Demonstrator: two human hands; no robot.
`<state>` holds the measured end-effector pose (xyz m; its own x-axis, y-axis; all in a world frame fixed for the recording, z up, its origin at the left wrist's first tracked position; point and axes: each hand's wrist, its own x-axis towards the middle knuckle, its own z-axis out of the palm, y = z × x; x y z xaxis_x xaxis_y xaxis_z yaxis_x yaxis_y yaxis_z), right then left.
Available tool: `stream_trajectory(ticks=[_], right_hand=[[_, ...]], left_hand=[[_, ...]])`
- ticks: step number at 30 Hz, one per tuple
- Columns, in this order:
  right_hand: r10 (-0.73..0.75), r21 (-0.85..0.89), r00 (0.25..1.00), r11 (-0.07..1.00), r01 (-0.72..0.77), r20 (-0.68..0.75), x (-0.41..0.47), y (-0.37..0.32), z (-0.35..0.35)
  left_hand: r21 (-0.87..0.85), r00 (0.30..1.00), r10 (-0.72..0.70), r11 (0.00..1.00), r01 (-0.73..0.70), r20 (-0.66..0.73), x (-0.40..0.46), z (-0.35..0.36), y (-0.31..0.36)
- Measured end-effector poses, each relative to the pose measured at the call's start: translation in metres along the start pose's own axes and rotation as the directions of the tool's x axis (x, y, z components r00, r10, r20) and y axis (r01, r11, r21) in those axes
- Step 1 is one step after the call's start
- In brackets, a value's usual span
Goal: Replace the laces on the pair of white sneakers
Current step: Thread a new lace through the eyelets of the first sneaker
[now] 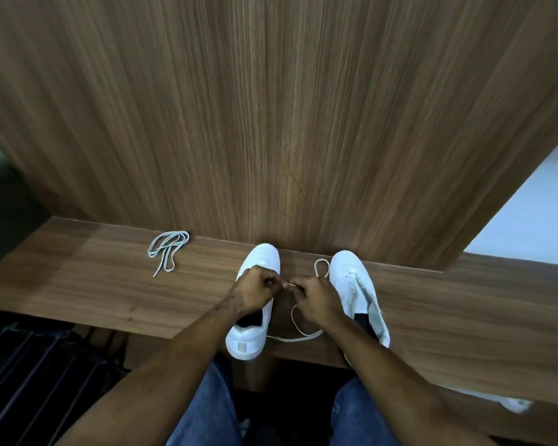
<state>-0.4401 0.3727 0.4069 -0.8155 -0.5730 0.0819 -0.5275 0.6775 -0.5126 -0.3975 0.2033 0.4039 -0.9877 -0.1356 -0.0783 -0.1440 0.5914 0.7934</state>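
Two white sneakers stand side by side on a narrow wooden shelf (94,284), toes against the wood panel. My left hand (255,289) hovers over the left sneaker (250,336), fingers curled and pinching a white lace (298,336). My right hand (316,297), beside the right sneaker (356,284), pinches the same lace; the two hands nearly touch between the shoes. The lace loops past the right shoe's toe and trails back across the shelf between the heels. A second, greyish lace (167,251) lies bundled on the shelf to the left.
A tall wood panel (287,123) rises right behind the shoes. The shelf's front edge runs just under the heels, with my jeans-clad knees (207,410) below it. A dark ribbed object (39,365) sits at the lower left. A pale floor (535,214) shows at the right.
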Motion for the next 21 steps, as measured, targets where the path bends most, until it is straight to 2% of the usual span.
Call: stream_trajectory(ticks=[2,4,5,7,9,11,14,16,18,21], right_hand=[[0.109,0.079,0.994,0.991,-0.108,-0.004,0.003,0.007,0.002],[0.193,0.142,0.981,0.97,-0.195,0.029,0.005,0.016,0.002],[0.213,0.15,0.976,0.965,-0.216,0.039,0.005,0.02,0.003],[0.231,0.169,0.972,0.957,-0.235,0.043,0.005,0.027,0.004],[0.237,0.203,0.97,0.949,-0.242,0.046,0.002,0.029,0.005],[0.239,0.231,0.969,0.942,-0.245,0.053,0.0,0.029,0.005],[0.264,0.228,0.963,0.935,-0.271,0.063,-0.004,0.026,0.007],[0.291,0.226,0.953,0.926,-0.302,0.082,-0.005,0.026,0.007],[0.297,0.222,0.95,0.924,-0.311,0.095,-0.005,0.025,0.008],[0.323,0.196,0.94,0.92,-0.339,0.108,-0.005,0.026,0.011]], left_hand=[[0.049,0.993,-0.061,0.997,0.066,-0.097,-0.003,-0.005,-0.007],[0.196,0.978,-0.142,0.966,0.17,-0.151,-0.007,-0.009,-0.018],[0.295,0.976,-0.17,0.933,0.204,-0.139,-0.009,-0.01,-0.022],[0.452,0.983,-0.159,0.873,0.182,-0.088,-0.012,-0.006,-0.024],[0.509,0.986,-0.154,0.845,0.165,-0.064,-0.014,0.003,-0.017],[0.46,0.98,-0.194,0.866,0.197,-0.055,-0.018,0.014,-0.014],[0.223,0.953,-0.274,0.928,0.298,-0.132,-0.029,0.03,-0.014],[0.112,0.942,-0.296,0.942,0.315,-0.156,-0.039,0.041,-0.012],[0.06,0.95,-0.283,0.954,0.293,-0.133,-0.051,0.053,-0.008],[0.069,0.965,-0.237,0.967,0.246,-0.116,-0.062,0.069,-0.003]])
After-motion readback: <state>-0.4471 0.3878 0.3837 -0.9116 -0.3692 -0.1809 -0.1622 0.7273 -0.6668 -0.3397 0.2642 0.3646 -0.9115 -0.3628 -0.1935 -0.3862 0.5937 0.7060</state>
